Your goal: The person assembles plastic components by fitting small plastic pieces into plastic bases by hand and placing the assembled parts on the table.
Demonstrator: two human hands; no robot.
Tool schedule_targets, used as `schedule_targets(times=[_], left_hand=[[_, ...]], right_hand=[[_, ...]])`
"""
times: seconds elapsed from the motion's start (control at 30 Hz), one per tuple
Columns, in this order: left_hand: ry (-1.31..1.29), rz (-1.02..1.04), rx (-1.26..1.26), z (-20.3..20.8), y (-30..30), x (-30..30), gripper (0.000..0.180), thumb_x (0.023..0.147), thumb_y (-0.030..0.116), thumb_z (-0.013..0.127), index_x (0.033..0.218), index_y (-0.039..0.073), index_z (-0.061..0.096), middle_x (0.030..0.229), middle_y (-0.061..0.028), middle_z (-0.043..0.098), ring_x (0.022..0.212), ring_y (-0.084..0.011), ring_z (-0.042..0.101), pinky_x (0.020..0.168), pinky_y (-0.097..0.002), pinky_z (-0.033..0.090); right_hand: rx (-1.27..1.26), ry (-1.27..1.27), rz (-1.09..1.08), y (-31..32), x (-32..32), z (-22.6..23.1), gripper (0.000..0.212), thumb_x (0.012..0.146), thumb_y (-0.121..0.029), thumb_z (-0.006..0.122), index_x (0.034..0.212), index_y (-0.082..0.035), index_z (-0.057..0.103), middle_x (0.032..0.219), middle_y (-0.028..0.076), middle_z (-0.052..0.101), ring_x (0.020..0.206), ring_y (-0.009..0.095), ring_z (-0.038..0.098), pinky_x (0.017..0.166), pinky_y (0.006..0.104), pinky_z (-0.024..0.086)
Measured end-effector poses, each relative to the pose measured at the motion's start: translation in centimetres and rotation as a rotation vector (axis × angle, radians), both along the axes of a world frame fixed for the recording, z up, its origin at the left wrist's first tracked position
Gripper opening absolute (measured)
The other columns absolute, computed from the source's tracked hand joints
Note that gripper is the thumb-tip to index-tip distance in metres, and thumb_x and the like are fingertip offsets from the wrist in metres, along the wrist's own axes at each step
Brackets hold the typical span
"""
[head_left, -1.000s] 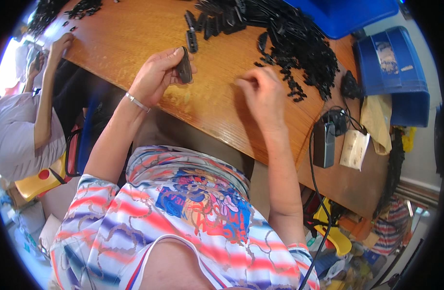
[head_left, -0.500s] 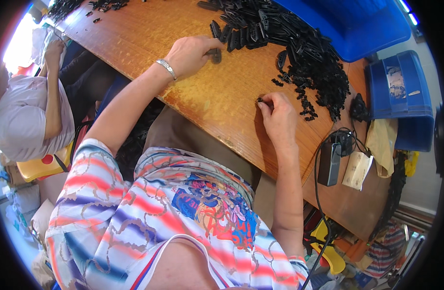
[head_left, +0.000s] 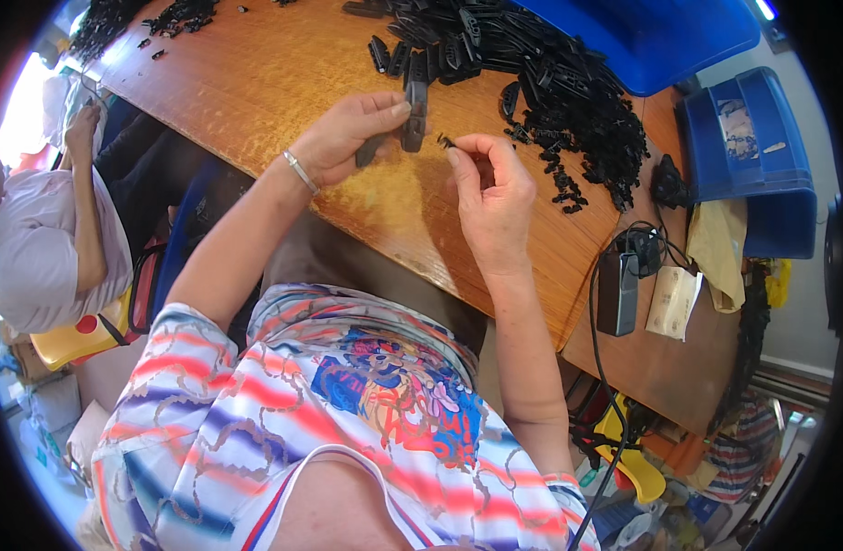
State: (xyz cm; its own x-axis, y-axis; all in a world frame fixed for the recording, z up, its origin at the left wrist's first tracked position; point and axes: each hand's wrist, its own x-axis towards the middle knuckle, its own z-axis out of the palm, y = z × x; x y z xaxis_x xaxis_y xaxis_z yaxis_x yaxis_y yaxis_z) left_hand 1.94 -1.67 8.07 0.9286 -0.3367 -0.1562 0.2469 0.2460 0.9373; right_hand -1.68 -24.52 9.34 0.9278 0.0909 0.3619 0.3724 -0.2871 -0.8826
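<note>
My left hand (head_left: 353,133) is closed on a long black plastic part (head_left: 414,118), held upright between thumb and fingers above the wooden table. A second dark, rounded end (head_left: 370,150) shows under that hand; whether it is a separate part I cannot tell. Just to the right, my right hand (head_left: 493,193) pinches a tiny black plastic piece (head_left: 446,141) between thumb and forefinger, close to the long part but apart from it. Beyond both hands lies a heap of long black parts (head_left: 449,46). A pile of small black pieces (head_left: 605,147) spreads to its right.
The wooden table (head_left: 256,83) carries more black bits (head_left: 178,16) at far left. A blue bin (head_left: 651,46) stands at the back, another blue bin (head_left: 752,138) at right. A black power adapter (head_left: 617,294) with cables lies nearer. Another person (head_left: 54,239) sits at left.
My left hand has picked up the long black part and drawn it nearer. My right hand, with the tiny piece, has moved left and up toward it.
</note>
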Motion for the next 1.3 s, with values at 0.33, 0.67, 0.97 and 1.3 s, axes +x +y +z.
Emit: schedule_targets(times=[0.33, 0.67, 0.97, 1.3], left_hand=[[0.063, -0.018, -0.347, 0.3, -2.9, -2.0, 0.035, 0.111, 0.018, 0.063, 0.141, 0.0, 0.061, 0.115, -0.0023, 0.07, 0.089, -0.0051, 0.062, 0.067, -0.0187, 0.048], [0.051, 0.014, -0.314, 1.0, -3.2, -2.6, 0.033, 0.112, 0.019, 0.062, 0.139, 0.001, 0.061, 0.11, -0.0006, 0.069, 0.087, -0.0042, 0.061, 0.067, -0.0187, 0.049], [0.045, 0.042, -0.225, 0.5, -2.9, -2.6, 0.04, 0.113, 0.035, 0.061, 0.135, 0.003, 0.065, 0.101, -0.0001, 0.073, 0.082, -0.0061, 0.067, 0.067, -0.0192, 0.049], [0.119, 0.06, -0.134, 1.2, -2.7, -2.5, 0.032, 0.113, 0.032, 0.062, 0.121, 0.002, 0.07, 0.093, -0.0009, 0.071, 0.066, -0.0045, 0.061, 0.057, -0.0177, 0.051]], right_hand=[[0.008, -0.288, -0.086, 1.1, -0.1, 1.8, 0.017, 0.085, 0.007, 0.082, 0.095, 0.0, 0.07, 0.093, 0.013, 0.069, 0.079, 0.027, 0.069, 0.07, 0.036, 0.056], [0.018, -0.31, -0.068, 1.3, -0.6, 2.1, 0.018, 0.083, 0.009, 0.082, 0.093, 0.0, 0.07, 0.093, 0.013, 0.068, 0.078, 0.026, 0.068, 0.066, 0.0343, 0.056], [0.014, -0.229, 0.071, 0.9, -1.2, 2.4, 0.017, 0.084, 0.011, 0.079, 0.094, 0.0, 0.07, 0.092, 0.012, 0.067, 0.077, 0.024, 0.069, 0.064, 0.0336, 0.056], [-0.136, -0.294, 0.183, -0.2, -0.8, 2.9, 0.02, 0.08, 0.007, 0.081, 0.093, -0.003, 0.07, 0.093, 0.012, 0.068, 0.08, 0.03, 0.071, 0.067, 0.0371, 0.057]])
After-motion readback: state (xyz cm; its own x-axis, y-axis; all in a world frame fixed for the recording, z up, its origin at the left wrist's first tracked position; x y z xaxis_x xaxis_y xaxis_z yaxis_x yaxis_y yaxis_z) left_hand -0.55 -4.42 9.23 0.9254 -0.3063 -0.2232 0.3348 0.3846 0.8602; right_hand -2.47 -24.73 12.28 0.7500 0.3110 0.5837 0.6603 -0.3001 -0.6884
